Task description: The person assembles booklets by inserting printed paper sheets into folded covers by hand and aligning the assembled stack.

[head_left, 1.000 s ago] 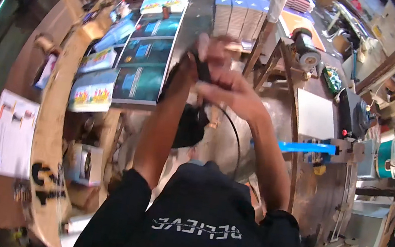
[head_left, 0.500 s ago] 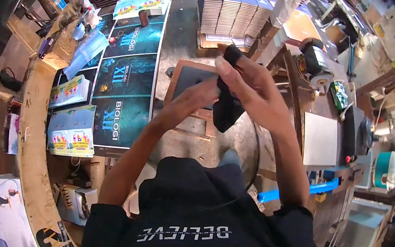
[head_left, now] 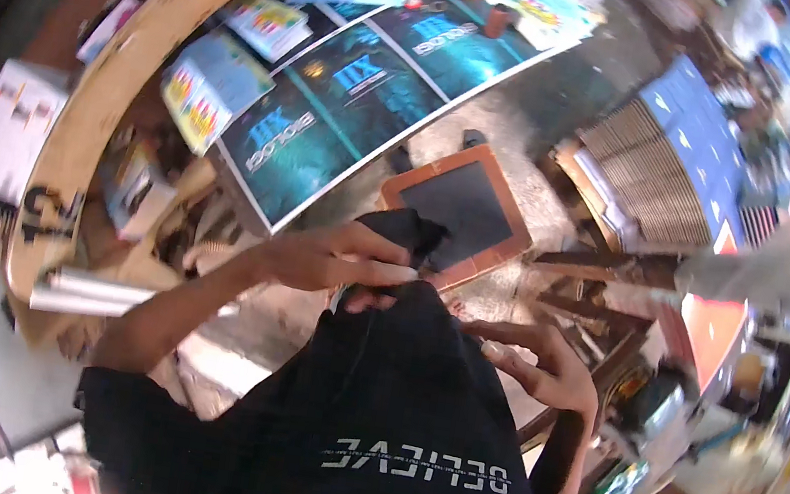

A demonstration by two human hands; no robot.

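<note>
My left hand (head_left: 337, 261) is closed around a bunched piece of black cloth (head_left: 399, 230), held just in front of my torso. The cloth's exact kind is hard to make out. My right hand (head_left: 545, 367) is at the right edge of the black shirt (head_left: 397, 379) I wear, its fingers curled against the fabric. Between the two hands the shirt front is drawn up to a peak. Beyond the cloth sits a stool (head_left: 520, 222) with a brown frame and a dark top.
Printed teal cover sheets (head_left: 356, 90) lie on a table at the left, with colourful booklets (head_left: 210, 90) on it. A curved wooden beam (head_left: 91, 144) borders that side. Tall stacks of blue-covered books (head_left: 668, 134) stand far right. Wooden framing (head_left: 604, 266) is near my right hand.
My view has swung to the right and blurred. Both hands have come apart and closer to my body. The black cloth is now only in the left hand; the right has gone to my shirt.
</note>
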